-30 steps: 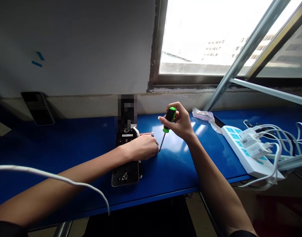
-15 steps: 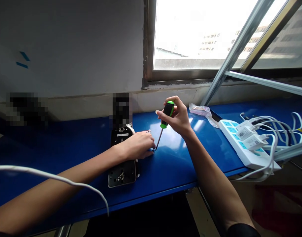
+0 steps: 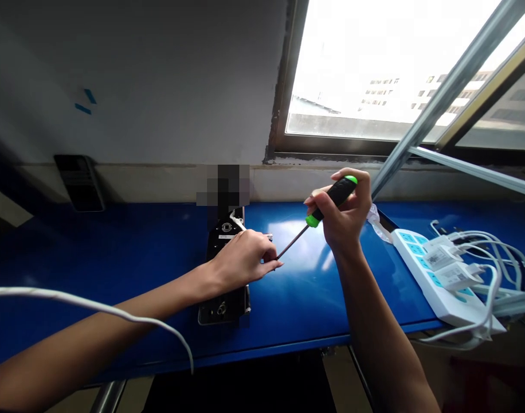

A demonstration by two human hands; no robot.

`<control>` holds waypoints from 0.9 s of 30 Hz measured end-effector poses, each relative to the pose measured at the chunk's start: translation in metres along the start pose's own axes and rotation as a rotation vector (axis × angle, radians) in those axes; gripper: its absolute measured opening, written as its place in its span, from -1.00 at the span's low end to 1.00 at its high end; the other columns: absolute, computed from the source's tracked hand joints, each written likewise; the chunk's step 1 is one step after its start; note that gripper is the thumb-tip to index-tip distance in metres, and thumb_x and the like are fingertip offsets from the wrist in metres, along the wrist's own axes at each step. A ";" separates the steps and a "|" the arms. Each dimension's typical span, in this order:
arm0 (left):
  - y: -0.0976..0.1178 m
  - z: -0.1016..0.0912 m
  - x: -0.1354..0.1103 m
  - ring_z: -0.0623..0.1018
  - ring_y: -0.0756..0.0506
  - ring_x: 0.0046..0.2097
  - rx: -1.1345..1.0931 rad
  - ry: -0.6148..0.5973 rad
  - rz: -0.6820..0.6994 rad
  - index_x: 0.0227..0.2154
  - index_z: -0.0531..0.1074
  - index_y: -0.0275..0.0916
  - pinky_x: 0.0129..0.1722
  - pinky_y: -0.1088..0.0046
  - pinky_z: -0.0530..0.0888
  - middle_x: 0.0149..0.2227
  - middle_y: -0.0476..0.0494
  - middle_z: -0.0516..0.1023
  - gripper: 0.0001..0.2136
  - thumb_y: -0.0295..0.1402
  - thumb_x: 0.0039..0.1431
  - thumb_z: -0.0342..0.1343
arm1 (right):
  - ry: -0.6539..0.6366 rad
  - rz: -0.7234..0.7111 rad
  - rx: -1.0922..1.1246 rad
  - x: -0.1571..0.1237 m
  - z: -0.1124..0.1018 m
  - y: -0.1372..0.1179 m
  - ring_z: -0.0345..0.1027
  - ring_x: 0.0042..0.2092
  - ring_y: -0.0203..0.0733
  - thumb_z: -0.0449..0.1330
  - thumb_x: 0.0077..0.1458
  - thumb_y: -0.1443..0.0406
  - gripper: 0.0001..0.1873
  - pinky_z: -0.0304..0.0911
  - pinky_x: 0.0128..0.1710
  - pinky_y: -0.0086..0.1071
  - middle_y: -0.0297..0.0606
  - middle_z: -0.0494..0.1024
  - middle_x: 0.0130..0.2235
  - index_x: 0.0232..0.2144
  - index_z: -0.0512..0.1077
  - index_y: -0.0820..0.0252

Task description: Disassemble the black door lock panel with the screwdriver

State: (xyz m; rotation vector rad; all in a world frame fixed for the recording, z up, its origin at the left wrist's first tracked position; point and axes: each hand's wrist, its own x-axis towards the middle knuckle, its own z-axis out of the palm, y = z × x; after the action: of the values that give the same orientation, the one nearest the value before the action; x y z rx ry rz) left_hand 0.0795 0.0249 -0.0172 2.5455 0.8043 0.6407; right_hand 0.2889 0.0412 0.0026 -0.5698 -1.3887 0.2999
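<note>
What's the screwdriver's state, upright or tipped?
Tipped: the screwdriver slants across the grip of the right hand, its shaft angling down toward the left hand.

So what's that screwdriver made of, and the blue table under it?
The screwdriver seems to have a moulded plastic or rubbery handle, smooth and black with bright green ends, and a thin metal shaft, probably steel. The blue tabletop looks like painted metal: its glossy surface shines with window light, though it could be laminate.
</note>
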 end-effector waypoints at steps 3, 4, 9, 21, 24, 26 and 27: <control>0.000 -0.014 -0.016 0.58 -0.09 -0.36 -0.011 0.114 -0.033 -0.46 0.64 -0.25 -0.20 0.32 0.56 -0.46 -0.05 0.60 -0.88 -0.37 0.18 0.38 | -0.100 -0.047 -0.015 0.007 0.011 -0.013 0.55 -0.47 -0.20 0.35 0.18 0.09 -0.55 0.47 -0.57 -0.33 -0.41 0.61 -0.39 0.04 0.32 -0.07; -0.002 -0.019 -0.022 0.58 -0.10 -0.33 0.009 0.157 -0.038 -0.46 0.63 -0.25 -0.24 0.33 0.54 -0.43 -0.07 0.61 -0.87 -0.38 0.19 0.37 | -0.146 -0.051 -0.022 0.011 0.016 -0.019 0.57 -0.43 -0.18 0.35 0.19 0.10 -0.54 0.51 -0.52 -0.31 -0.39 0.61 -0.37 0.08 0.32 -0.06; -0.027 -0.038 -0.051 0.55 -0.10 -0.28 0.085 0.350 -0.054 -0.44 0.58 -0.28 -0.26 0.33 0.47 -0.36 -0.10 0.61 -0.86 -0.39 0.23 0.33 | -0.503 0.048 -0.019 0.035 0.049 -0.044 0.62 -0.08 -0.08 0.41 0.13 0.31 -0.40 0.64 -0.18 -0.24 -0.31 0.63 -0.18 0.18 0.34 -0.01; -0.064 -0.020 -0.069 0.53 -0.20 -0.04 0.021 0.455 0.092 -0.18 0.58 -0.26 -0.01 0.16 0.52 -0.20 -0.15 0.63 -0.80 -0.32 0.19 0.39 | -0.684 -0.266 -0.257 0.045 0.094 -0.060 0.60 -0.11 -0.20 0.45 0.10 0.31 -0.38 0.63 -0.14 -0.31 -0.29 0.52 0.12 0.17 0.35 0.00; -0.064 -0.015 -0.070 0.49 -0.23 0.03 0.051 0.431 0.090 -0.10 0.57 -0.25 0.03 0.10 0.51 -0.13 -0.19 0.61 -0.74 -0.29 0.19 0.38 | -0.718 -0.312 -0.291 0.044 0.089 -0.061 0.61 -0.12 -0.20 0.45 0.10 0.31 -0.37 0.63 -0.16 -0.33 -0.29 0.56 0.07 0.17 0.33 0.02; -0.064 -0.013 -0.071 0.48 -0.24 0.04 0.071 0.413 0.084 -0.08 0.57 -0.25 0.04 0.08 0.50 -0.10 -0.19 0.60 -0.73 -0.29 0.20 0.38 | -0.728 -0.329 -0.317 0.042 0.087 -0.061 0.62 -0.11 -0.18 0.44 0.12 0.29 -0.39 0.63 -0.15 -0.32 -0.27 0.58 0.06 0.17 0.33 0.02; -0.065 -0.013 -0.072 0.47 -0.24 0.05 0.083 0.404 0.076 -0.07 0.56 -0.25 0.05 0.07 0.50 -0.09 -0.19 0.59 -0.73 -0.29 0.21 0.37 | -0.730 -0.336 -0.329 0.041 0.087 -0.060 0.62 -0.10 -0.17 0.43 0.13 0.27 -0.40 0.63 -0.14 -0.31 -0.27 0.58 0.07 0.17 0.34 0.01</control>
State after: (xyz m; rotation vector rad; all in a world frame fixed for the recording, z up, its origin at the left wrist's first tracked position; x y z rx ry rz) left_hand -0.0078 0.0328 -0.0598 2.5654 0.8786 1.1949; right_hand 0.2034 0.0301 0.0758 -0.4992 -2.2345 -0.0077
